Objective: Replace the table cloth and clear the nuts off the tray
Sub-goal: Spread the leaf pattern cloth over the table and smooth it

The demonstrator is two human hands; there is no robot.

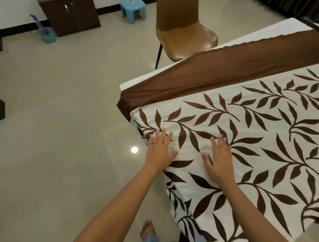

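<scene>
white table cloth point(251, 129), brown leaf print

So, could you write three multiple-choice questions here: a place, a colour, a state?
1. Where do the left hand and right hand rest? A. tray B. leaf-patterned cloth C. cushion
2. The stool by the wall is: A. red B. blue C. yellow
3. The fingers are: A. in fists B. pinching a fold C. straight, flat
1 B: both palms lie on the cloth.
2 B: its plastic is light blue.
3 C: no finger curls.
</scene>
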